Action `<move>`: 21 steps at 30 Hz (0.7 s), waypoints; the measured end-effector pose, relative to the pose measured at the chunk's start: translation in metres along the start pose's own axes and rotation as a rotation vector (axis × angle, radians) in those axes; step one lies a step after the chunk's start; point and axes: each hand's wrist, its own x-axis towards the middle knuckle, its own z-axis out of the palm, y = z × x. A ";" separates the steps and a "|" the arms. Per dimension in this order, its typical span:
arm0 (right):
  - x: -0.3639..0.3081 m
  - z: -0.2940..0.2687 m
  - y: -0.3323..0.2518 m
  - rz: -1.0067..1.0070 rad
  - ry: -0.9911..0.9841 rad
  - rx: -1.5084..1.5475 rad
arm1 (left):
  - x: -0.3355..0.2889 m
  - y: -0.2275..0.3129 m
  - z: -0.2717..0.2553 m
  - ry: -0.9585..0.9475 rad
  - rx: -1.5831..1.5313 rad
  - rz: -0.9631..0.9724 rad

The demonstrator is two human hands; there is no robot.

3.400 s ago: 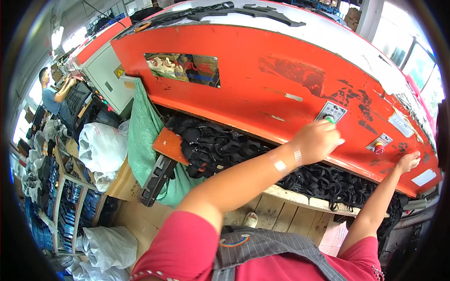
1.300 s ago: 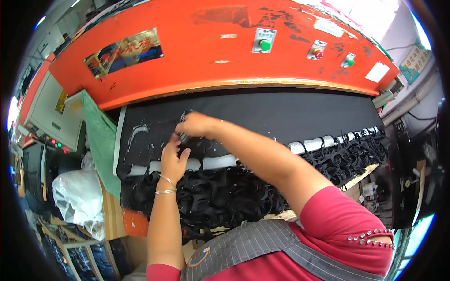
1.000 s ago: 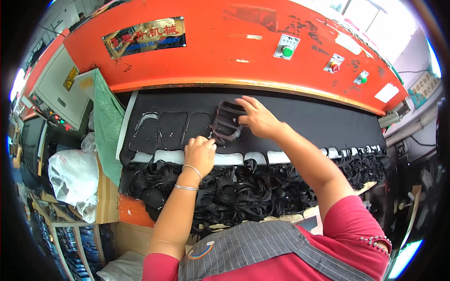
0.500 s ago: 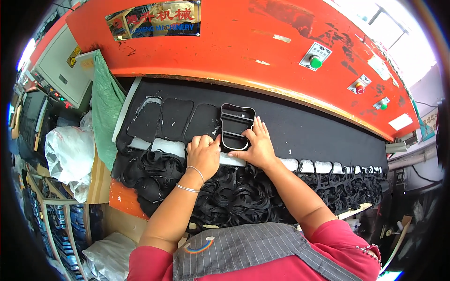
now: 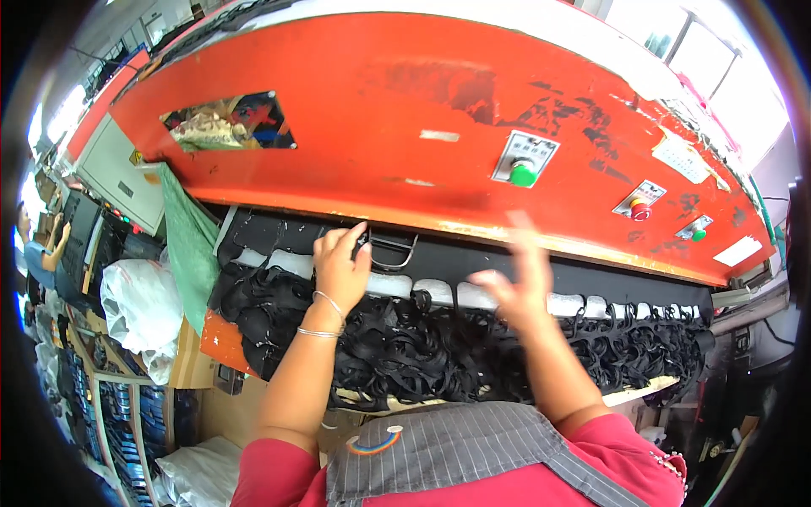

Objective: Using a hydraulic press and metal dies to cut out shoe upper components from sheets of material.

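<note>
My left hand (image 5: 340,269) is over the near edge of the black sheet (image 5: 291,233), thumb and forefinger apart, with a dark gap between them. Just right of those fingers lies a metal-edged cutting die (image 5: 394,253), its far part hidden under the red press head (image 5: 338,110). My right hand (image 5: 525,283) is raised in front of the press, smeared by motion, thumb and fingers spread and holding nothing. Above its fingertips is a green push button (image 5: 523,173) on the press head.
Tangled black offcut strips (image 5: 422,355) hang along the near edge, over a whitish strip (image 5: 477,296). A red button (image 5: 640,211) and another green one sit further right. At the left are a green cloth (image 5: 187,237), a white plastic bag (image 5: 142,308) and a distant person (image 5: 44,253).
Both hands have come off the die. The right has lifted up and to the right, toward the press front; the left stays near the die's left side. The view has tilted upward.
</note>
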 end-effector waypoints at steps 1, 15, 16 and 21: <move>0.007 -0.038 0.008 -0.010 0.172 0.075 | 0.006 0.023 -0.001 -0.017 -0.062 0.034; 0.020 -0.322 0.110 0.135 1.079 -0.771 | 0.035 0.220 0.002 -0.230 -0.316 0.403; 0.010 -0.315 0.105 0.099 1.047 -0.725 | 0.019 0.213 -0.001 -0.234 -0.340 0.368; -0.086 -0.213 0.027 -0.022 0.331 -0.321 | -0.106 0.153 -0.029 -0.614 0.001 0.059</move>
